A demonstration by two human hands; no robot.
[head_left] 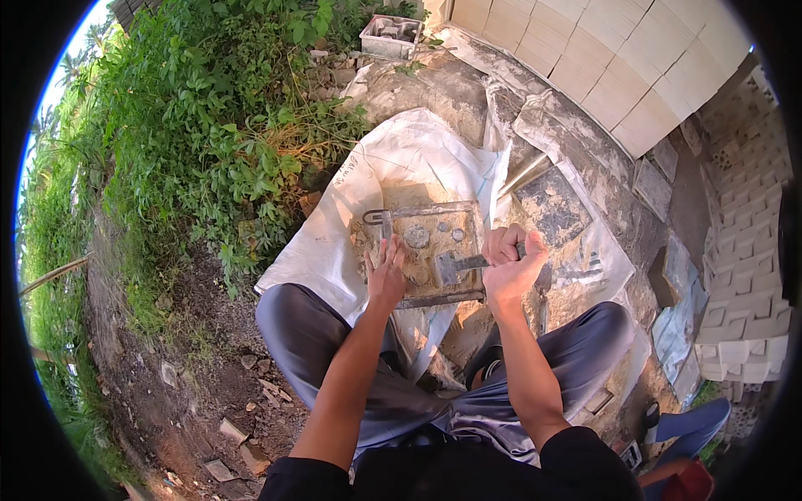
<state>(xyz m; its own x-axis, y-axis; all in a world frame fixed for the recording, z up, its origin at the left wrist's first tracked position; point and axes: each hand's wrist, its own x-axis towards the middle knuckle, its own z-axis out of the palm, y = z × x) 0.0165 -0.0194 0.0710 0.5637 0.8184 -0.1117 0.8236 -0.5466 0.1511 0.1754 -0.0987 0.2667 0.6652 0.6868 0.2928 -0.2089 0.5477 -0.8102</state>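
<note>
Two bare forearms come up from the lower edge over knees in grey trousers [317, 334], the person sitting low above the work. Just past the knees the left hand [386, 274] lies palm down with fingers spread, pressing on the near left part of a flat rectangular mould tray [434, 219], and grips nothing. Its right-hand counterpart, the right hand [511, 260], is shut in a fist round the handle of a small hammer [455, 265]; the metal head hangs just over the tray's near edge, close beside the left hand. The tray is brown with dried mortar, carries a few round grey lumps near its middle, and has a thin metal bar along its left side. It rests on a white woven sack [401, 154] spread over the ground. Right of the sack lies a dark square slab [551, 204] on crusted, cement-stained ground. Further off to the left grows thick green weeds [209, 125] above bare soil scattered with broken chips. At the far top stands a grey hollow block [389, 35], and to the upper right rise stacks of pale bricks [635, 58]
</note>
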